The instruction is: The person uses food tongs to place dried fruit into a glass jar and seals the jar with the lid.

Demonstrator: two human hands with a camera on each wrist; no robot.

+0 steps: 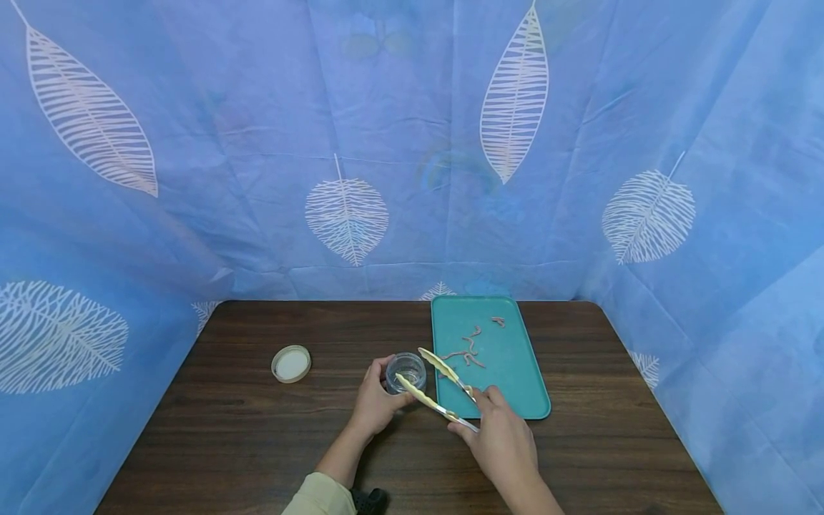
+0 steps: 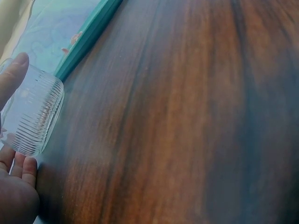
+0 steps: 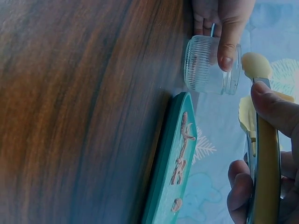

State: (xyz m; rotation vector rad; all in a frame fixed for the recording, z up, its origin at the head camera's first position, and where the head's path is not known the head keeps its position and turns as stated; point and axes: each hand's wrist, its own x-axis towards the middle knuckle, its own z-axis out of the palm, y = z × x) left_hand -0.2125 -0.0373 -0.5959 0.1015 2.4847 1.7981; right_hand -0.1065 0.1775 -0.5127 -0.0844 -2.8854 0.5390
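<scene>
My left hand [image 1: 375, 402] holds a clear glass jar [image 3: 210, 65] upright on the table, thumb on one side and fingers around the other. The jar's mouth is uncovered. In my right hand [image 1: 505, 436] are metal tongs [image 1: 465, 422] with pale yellow tips, their arms spread apart. One tip is over the jar's near rim, the other between the jar and the teal tray [image 1: 515, 393]. Nothing shows between the tips. Several pink, worm-like pieces [image 1: 472, 350] lie on the tray. A faint reddish shape shows through the jar's ribbed base; I cannot tell what it is.
A round lid [image 1: 291, 364] with a pale inside and a gold-coloured rim lies left of the jar. The dark wooden table [image 1: 225, 429] ends at a blue leaf-patterned cloth [image 1: 412, 214] behind and at both sides.
</scene>
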